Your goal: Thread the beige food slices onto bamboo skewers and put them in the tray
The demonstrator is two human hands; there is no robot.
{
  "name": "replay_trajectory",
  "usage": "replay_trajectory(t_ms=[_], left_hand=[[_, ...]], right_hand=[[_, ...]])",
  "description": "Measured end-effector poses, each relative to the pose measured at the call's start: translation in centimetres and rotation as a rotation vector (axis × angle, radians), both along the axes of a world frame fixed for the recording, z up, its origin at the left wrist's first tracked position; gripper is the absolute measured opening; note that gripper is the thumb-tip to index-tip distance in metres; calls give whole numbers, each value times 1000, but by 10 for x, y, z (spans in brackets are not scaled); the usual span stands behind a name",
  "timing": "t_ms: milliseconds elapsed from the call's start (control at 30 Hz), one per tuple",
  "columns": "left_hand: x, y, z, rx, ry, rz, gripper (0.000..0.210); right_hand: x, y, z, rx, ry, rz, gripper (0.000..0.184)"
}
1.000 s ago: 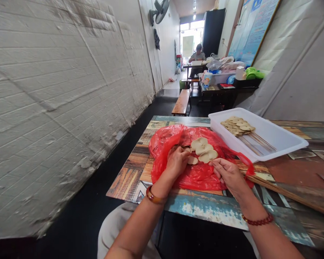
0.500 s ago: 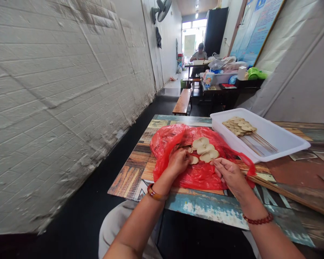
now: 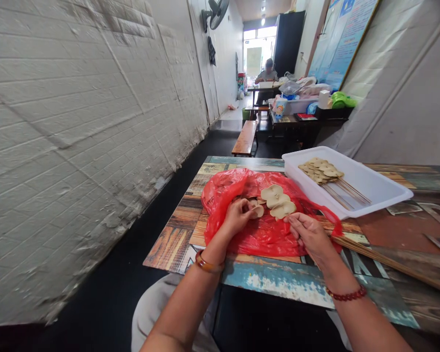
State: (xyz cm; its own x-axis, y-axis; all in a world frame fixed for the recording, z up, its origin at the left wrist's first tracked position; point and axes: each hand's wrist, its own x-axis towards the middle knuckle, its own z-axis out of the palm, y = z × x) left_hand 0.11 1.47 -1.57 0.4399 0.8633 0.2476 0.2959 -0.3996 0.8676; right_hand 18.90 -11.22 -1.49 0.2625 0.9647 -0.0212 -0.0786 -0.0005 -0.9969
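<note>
My left hand (image 3: 240,215) pinches a thin, round beige slice (image 3: 257,211) over the red plastic bag (image 3: 264,239). My right hand (image 3: 305,231) is closed at the lower end of a skewer of flat beige slices (image 3: 277,202); the stick itself is mostly hidden by the fingers. The skewered slices overlap in a slanting row above the bag, just right of my left hand. More slices lie in the bag's opening, partly covered by my left hand. A bundle of bamboo skewers (image 3: 381,256) lies on the table by my right wrist.
A white plastic tub (image 3: 383,195) with several filled skewers (image 3: 320,171) stands at the right on the patterned table (image 3: 168,239). Beyond are a wooden bench (image 3: 245,138) and a cluttered table (image 3: 291,121). Another person (image 3: 267,74) sits far back. A white wall (image 3: 77,146) runs along the left.
My left hand has drawn back slightly from the pile in the bag, and a slice now shows in its fingers. My right hand keeps its hold; the view has shifted slightly.
</note>
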Motion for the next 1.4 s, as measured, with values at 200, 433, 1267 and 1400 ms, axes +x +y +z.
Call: replay_trajectory(t_ms=[200,433,1267,1400], left_hand=[[-6,-1,10,-489,-515,-120,30],[-4,-6,16,-734,-606,-221,35],[-8,-5,9,-566,-344,-84,36],[-10,0,7,-625,-437,-144,40]], right_hand=[[1,0,1,16,18,-13,33],[-1,5,-3,68,54,-44,33],[-2,16,-10,61,43,-41,39],[-5,19,-10,36,51,-48,41]])
